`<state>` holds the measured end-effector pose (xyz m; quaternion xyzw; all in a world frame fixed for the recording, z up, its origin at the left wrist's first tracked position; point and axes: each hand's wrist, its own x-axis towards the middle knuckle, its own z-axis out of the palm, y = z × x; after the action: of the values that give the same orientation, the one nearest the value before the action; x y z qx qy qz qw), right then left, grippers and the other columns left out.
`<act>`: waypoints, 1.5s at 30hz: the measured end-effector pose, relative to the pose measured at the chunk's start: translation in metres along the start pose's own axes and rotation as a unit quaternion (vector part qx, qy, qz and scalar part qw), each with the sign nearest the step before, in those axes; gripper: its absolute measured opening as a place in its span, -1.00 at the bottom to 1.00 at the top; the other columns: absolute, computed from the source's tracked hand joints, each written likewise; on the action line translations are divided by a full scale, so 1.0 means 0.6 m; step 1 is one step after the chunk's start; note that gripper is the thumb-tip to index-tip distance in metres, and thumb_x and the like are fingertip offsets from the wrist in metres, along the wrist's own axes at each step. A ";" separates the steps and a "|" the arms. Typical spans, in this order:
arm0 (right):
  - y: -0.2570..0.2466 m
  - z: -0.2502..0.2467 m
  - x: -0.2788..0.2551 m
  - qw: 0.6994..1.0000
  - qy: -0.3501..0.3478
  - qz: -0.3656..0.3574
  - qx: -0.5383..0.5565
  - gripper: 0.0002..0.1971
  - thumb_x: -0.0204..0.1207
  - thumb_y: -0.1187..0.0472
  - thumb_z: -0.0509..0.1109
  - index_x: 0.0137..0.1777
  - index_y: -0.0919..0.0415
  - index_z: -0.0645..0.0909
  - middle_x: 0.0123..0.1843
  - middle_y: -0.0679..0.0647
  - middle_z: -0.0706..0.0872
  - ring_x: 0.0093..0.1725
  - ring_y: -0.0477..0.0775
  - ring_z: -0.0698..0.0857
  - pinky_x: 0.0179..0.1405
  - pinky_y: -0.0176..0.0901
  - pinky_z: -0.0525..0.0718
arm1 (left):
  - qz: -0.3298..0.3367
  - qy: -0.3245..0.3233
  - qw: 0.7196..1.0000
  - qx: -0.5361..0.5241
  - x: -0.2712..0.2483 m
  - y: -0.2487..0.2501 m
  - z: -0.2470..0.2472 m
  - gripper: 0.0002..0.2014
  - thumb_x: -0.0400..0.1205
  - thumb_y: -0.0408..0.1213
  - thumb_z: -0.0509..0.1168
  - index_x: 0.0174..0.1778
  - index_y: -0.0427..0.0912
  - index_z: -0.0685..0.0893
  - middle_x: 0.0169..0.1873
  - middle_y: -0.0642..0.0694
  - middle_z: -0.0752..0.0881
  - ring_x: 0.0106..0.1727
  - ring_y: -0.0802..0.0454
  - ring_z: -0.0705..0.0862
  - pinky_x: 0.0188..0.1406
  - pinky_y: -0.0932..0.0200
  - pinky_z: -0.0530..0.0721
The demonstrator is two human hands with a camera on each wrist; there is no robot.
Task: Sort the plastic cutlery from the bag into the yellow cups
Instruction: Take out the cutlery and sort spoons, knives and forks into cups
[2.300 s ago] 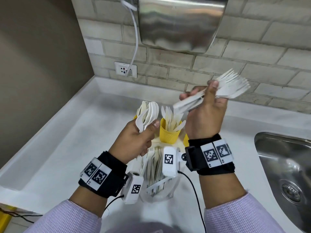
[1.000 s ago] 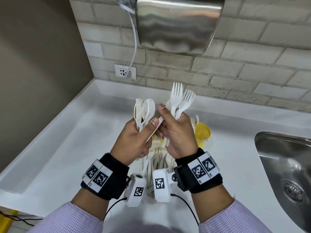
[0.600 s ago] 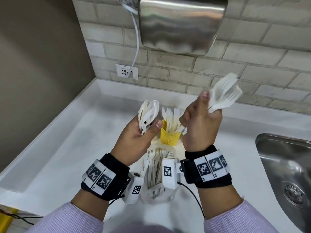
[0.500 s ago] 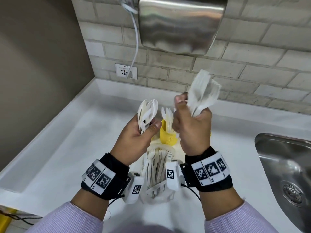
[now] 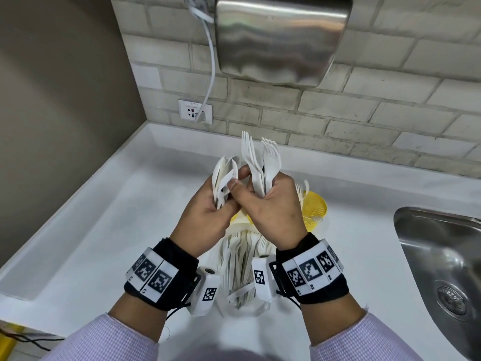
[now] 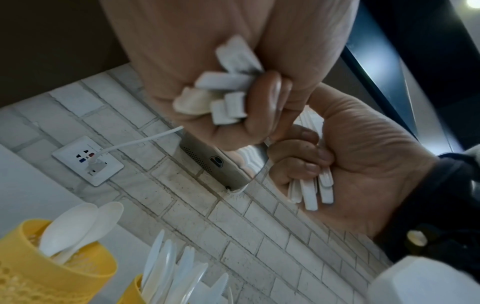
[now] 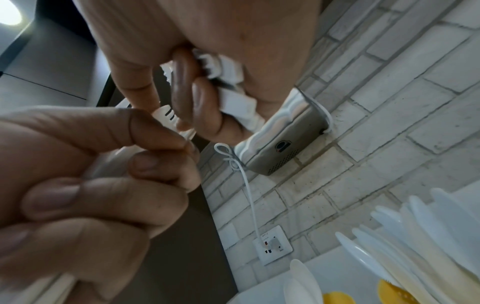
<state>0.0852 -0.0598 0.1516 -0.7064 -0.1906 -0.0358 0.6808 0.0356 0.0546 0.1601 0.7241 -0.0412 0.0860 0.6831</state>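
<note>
Upright, forks (image 5: 263, 162) point tines-up (right hand (image 5: 270, 212)).

I see my left hand (image 5: 208, 217) and right hand (image 5: 270, 212) touching, raised over the bench (image 5: 104, 230). Spoons (image 5: 224, 175) stand in my left hand, forks (image 5: 263, 162) in my right. The bag (image 5: 242, 272) lies under my wrists. One cup (image 5: 313, 211) sits just right of my right hand, two more cups (image 6: 39, 273) below my left. Sink (image 5: 440, 256) is well right of my right hand; socket (image 5: 195, 112) and dryer (image 5: 281, 37) are on the wall beyond both hands.
</note>
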 end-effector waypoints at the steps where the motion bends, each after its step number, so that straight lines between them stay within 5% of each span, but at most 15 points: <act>1: 0.002 -0.001 0.001 1.000 0.007 0.001 -0.015 -0.78 0.51 0.16 0.51 -0.12 0.37 0.70 -0.24 0.57 0.68 -0.22 0.58 0.71 -0.21 0.42 0.72 | -0.003 0.004 1.000 0.007 0.002 -0.006 -0.002 -0.59 0.76 -0.58 0.15 0.51 -0.19 0.54 -0.03 0.14 0.40 -0.08 -0.04 0.45 0.02 -0.31 0.47; 2: 0.002 -0.001 0.002 1.000 0.016 0.001 -0.020 -0.80 0.53 0.20 0.49 -0.15 0.39 0.70 -0.26 0.50 0.71 -0.24 0.51 0.73 -0.21 0.34 0.74 | -0.004 0.007 1.000 0.022 0.005 -0.012 -0.005 -0.58 0.73 -0.61 0.17 0.46 -0.18 0.57 -0.39 0.12 0.23 -0.28 -0.08 0.53 -0.31 -0.21 0.60; 3: 0.000 -0.001 0.002 0.999 0.028 0.000 -0.020 -0.84 0.55 0.26 0.48 -0.18 0.37 0.71 -0.30 0.40 0.75 -0.26 0.41 0.74 -0.22 0.23 0.77 | -0.002 0.006 0.999 0.033 0.008 -0.019 -0.008 -0.58 0.71 -0.62 0.19 0.41 -0.16 0.59 -0.53 0.14 0.62 -0.48 0.10 0.61 -0.55 0.14 0.63; 5: -0.004 -0.001 0.003 0.998 0.054 0.001 -0.014 -0.84 0.59 0.33 0.47 -0.24 0.24 0.73 -0.38 0.11 0.78 -0.33 0.13 0.75 -0.23 -0.05 0.74 | -0.001 -0.003 0.999 0.037 0.011 -0.025 -0.010 -0.56 0.67 -0.63 0.21 0.32 -0.04 0.62 -0.52 0.34 0.56 -0.54 0.37 0.56 -0.58 0.48 0.47; 7: -0.002 0.000 0.008 0.995 0.099 0.018 0.004 -0.77 0.61 0.29 0.46 -0.29 0.07 0.71 -0.45 -0.10 0.70 -0.40 -0.05 0.66 -0.25 -0.14 0.64 | 0.002 -0.001 0.999 0.043 0.010 -0.030 -0.010 -0.49 0.64 -0.63 0.22 0.05 0.22 0.65 -0.51 0.32 0.56 -0.55 0.36 0.53 -0.58 0.46 0.47; 10: -0.002 -0.002 0.021 0.983 0.165 0.052 0.068 -0.71 0.62 0.15 0.40 -0.36 -0.08 0.63 -0.53 -0.20 0.53 -0.50 -0.05 0.46 -0.29 -0.07 0.46 | -0.005 0.007 0.999 0.043 0.008 -0.036 -0.011 -0.50 0.65 -0.60 0.24 -0.23 0.24 0.56 -0.54 0.26 0.52 -0.59 0.31 0.48 -0.60 0.46 0.44; 14: -0.002 -0.017 0.036 0.933 0.234 0.123 0.245 -0.77 0.78 0.24 0.25 -0.15 0.24 0.49 -0.50 0.08 0.37 -0.57 0.02 0.35 -0.57 -0.22 0.40 | -0.030 0.005 0.999 0.042 0.011 -0.046 -0.016 -0.67 0.65 -0.59 0.25 -0.12 0.02 0.54 -0.57 0.23 0.45 -0.61 0.26 0.39 -0.59 0.44 0.38; 18: 0.017 -0.036 0.045 0.876 0.276 0.166 0.359 -0.84 0.81 0.15 0.23 0.16 0.25 0.52 -0.29 0.12 0.58 -0.41 0.12 0.64 -0.38 -0.08 0.69 | -0.052 0.004 0.998 0.032 0.009 -0.052 -0.022 -0.70 0.65 -0.56 0.23 -0.15 -0.01 0.52 -0.55 0.15 0.39 -0.62 0.16 0.30 -0.62 0.36 0.31; 22: 0.035 -0.055 0.052 0.843 0.303 0.168 0.411 -0.60 0.82 0.02 0.20 0.49 0.28 0.46 -0.16 0.19 0.75 -0.38 0.18 0.76 -0.36 -0.06 0.75 | -0.069 0.005 0.998 -0.005 0.010 -0.047 -0.022 -0.74 0.67 -0.60 0.18 -0.14 -0.12 0.49 -0.56 0.08 0.33 -0.64 0.09 0.20 -0.65 0.33 0.23; 26: 0.035 -0.062 0.054 0.851 0.323 0.142 0.390 -0.79 0.80 0.00 0.26 0.17 0.15 0.47 -0.45 0.05 0.47 -0.61 -0.01 0.38 -0.59 -0.25 0.42 | -0.077 -0.002 0.997 -0.019 0.009 -0.046 -0.019 -0.75 0.69 -0.60 0.16 -0.14 -0.14 0.48 -0.57 0.07 0.32 -0.64 0.09 0.19 -0.65 0.35 0.21; 30: 0.016 -0.047 0.043 0.903 0.268 0.096 0.323 -0.73 0.74 0.16 0.38 -0.19 0.16 0.45 -0.53 0.01 0.23 -0.62 -0.03 0.19 -0.64 -0.28 0.29 | -0.088 -0.004 0.996 -0.025 0.010 -0.048 -0.016 -0.75 0.70 -0.58 0.15 -0.13 -0.12 0.49 -0.59 0.13 0.35 -0.64 0.09 0.18 -0.63 0.34 0.20; 36: 0.009 -0.024 0.014 0.989 0.050 0.015 0.136 -0.88 0.63 0.46 0.43 -0.06 0.26 0.73 -0.53 -0.08 0.50 -0.60 -0.07 0.36 -0.53 -0.22 0.36 | -0.134 -0.019 0.990 -0.036 0.015 -0.054 -0.019 -0.80 0.64 -0.52 0.21 -0.13 -0.10 0.46 -0.51 -0.04 0.21 -0.59 0.04 0.11 -0.58 0.33 0.14; 41: 0.015 -0.022 0.010 0.997 -0.069 -0.030 0.013 -0.73 0.56 0.45 0.52 0.06 0.04 0.73 -0.48 0.03 0.53 -0.41 0.02 0.60 -0.21 -0.11 0.69 | -0.153 -0.046 0.987 -0.025 0.014 -0.052 -0.021 -0.68 0.71 -0.52 0.18 -0.25 0.00 0.50 -0.46 -0.15 0.10 -0.55 0.05 0.08 -0.56 0.25 0.08; 43: 0.017 -0.028 0.016 0.996 -0.080 -0.027 0.006 -0.78 0.57 0.44 0.52 0.04 0.09 0.73 -0.41 0.04 0.71 -0.33 0.10 0.75 -0.10 0.00 0.77 | -0.167 -0.052 0.984 -0.016 0.013 -0.052 -0.022 -0.62 0.67 -0.54 0.19 -0.29 0.08 0.52 -0.46 -0.14 0.11 -0.55 0.04 0.08 -0.55 0.22 0.06; 45: 0.015 -0.037 0.022 0.994 -0.102 -0.031 0.005 -0.86 0.58 0.44 0.50 0.04 0.21 0.71 -0.28 0.18 0.81 -0.27 0.15 0.79 -0.09 0.01 0.77 | -0.175 -0.060 0.983 -0.015 0.013 -0.051 -0.020 -0.74 0.66 -0.54 0.20 -0.22 -0.07 0.44 -0.48 -0.12 0.13 -0.55 0.04 0.08 -0.54 0.20 0.05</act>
<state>0.1046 -0.0783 0.1488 -0.6966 -0.2810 0.0170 0.6599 0.0477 0.0690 0.1319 0.7136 0.0435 -0.0789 0.6948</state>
